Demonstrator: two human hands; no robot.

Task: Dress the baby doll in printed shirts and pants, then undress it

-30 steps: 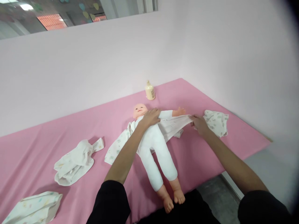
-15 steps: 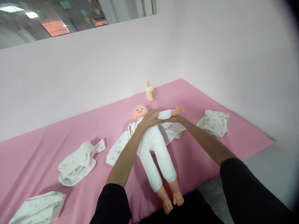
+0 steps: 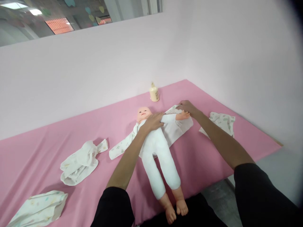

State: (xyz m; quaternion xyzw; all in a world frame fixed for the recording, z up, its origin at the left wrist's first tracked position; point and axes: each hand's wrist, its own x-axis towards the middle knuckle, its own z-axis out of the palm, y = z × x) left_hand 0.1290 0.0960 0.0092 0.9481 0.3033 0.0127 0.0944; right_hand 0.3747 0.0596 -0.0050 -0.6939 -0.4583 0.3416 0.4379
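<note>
Head view showed a white-clad plastic doll (image 3: 155, 142) beneath the spread left hand (image 3: 153, 121), the right hand (image 3: 188, 107) pinching a white printed cloth garment (image 3: 175, 132) beside its arm.

Using doll (image 3: 155, 142) as landmark: pink sheet (image 3: 113, 124) is offering passage to the person's left of the doll's head; bottle (image 3: 154, 94) is standing beyond; left hand (image 3: 153, 122) is blocking its chest.

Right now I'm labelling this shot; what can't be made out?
Head view:
- Bottle label: print too small to read.
- Garment under the doll: middle hidden by its body.
- Doll's chest: partly covered by the left hand.
- Lower-left cloth: cut off by the bottom edge.
</note>
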